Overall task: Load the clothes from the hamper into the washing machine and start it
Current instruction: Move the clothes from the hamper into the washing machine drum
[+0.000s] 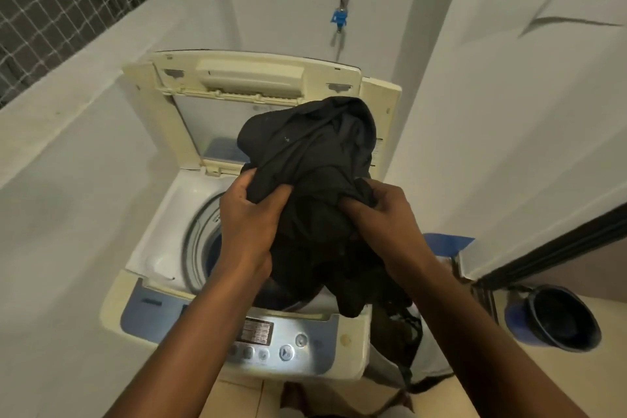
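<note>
A cream top-loading washing machine [159, 224] stands before me with its lid [244, 78] raised against the wall. Over its round drum opening [200, 241] I hold a bunched black garment [312, 153] with both hands. My left hand [247, 217] grips the garment's left side. On the garment's right side my right hand [386, 220] is closed. The cloth hangs down into the drum and hides most of the opening. The control panel [271, 339] with its buttons lies at the front edge. The hamper [407, 339] with dark clothes in it stands at the machine's right side.
A tap with a blue fitting [340, 17] sticks out of the wall behind the machine. A dark bucket [559, 319] sits on the floor at the right, by a dark door frame [556, 248]. A ledge and mesh-covered window [68, 0] are at the left.
</note>
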